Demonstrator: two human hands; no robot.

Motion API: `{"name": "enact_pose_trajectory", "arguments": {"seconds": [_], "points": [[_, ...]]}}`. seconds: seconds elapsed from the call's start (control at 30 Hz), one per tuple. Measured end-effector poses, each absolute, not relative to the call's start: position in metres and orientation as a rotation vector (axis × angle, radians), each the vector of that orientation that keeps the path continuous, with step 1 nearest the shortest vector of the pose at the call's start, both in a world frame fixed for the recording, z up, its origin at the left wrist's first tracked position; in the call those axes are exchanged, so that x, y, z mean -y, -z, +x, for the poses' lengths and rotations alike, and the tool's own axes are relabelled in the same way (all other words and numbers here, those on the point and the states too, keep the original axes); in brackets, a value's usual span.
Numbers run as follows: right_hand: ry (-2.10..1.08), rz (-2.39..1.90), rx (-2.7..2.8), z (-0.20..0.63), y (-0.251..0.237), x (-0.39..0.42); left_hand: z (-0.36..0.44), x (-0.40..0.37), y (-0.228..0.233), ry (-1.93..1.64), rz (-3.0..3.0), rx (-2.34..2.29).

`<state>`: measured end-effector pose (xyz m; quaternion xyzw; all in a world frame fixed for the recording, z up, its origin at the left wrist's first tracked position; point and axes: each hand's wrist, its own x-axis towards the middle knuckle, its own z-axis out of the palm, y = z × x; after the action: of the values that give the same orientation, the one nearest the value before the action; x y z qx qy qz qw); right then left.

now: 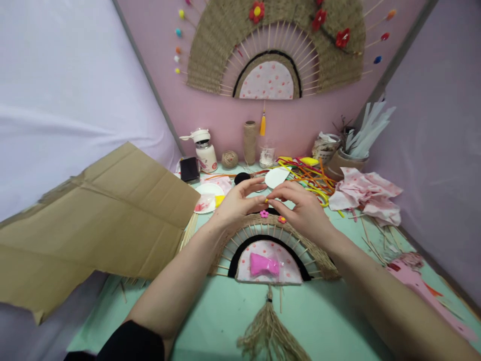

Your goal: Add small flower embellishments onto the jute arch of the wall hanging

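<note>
A half-round woven jute fan point(319, 260) with wooden sticks, a black band and a pink dotted centre lies flat on the mint table point(330, 321). A bright pink lump in clear wrap point(264, 263) rests on its centre. My left hand point(238, 203) and my right hand point(302, 205) meet above the fan's top edge, their fingertips pinching one tiny yellow piece point(266, 200) between them. Two small flowers, pink point(264, 214) and red point(281, 219), sit on the weave just below my fingers. A jute tassel point(268, 331) hangs from the fan toward me.
A large cardboard sheet point(93, 220) leans at the left. Behind stand a white bottle point(205, 150), twine spools point(249, 140), coloured pipe cleaners point(311, 178), pink dotted cloth point(366, 195) and a cup of white strips point(353, 155). A finished fan point(225, 45) hangs on the pink wall.
</note>
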<state>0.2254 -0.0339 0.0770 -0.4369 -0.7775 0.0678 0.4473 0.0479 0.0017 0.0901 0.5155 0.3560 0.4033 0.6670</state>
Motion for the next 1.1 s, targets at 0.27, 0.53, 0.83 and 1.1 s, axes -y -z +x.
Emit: {"name": "enact_pose_trajectory", "arguments": {"seconds": [0.27, 0.53, 0.83, 1.1], "points": [[-0.165, -1.497, 2.126, 0.230, -0.034, 0.007, 0.027, -0.013, -0.105, -1.110, 1.148, -0.908], [-0.199, -1.555, 2.290, 0.223, -0.013, 0.004, 0.027, -0.013, -0.106, -1.079, 1.139, -0.914], [-0.116, -1.587, 2.333, 0.221, -0.011, 0.006, 0.024, -0.013, -0.106, -1.073, 1.139, -0.897], [-0.068, -1.564, 2.252, 0.223, -0.020, 0.006, 0.029, -0.019, -0.098, -1.131, 1.010, -0.872]]}}
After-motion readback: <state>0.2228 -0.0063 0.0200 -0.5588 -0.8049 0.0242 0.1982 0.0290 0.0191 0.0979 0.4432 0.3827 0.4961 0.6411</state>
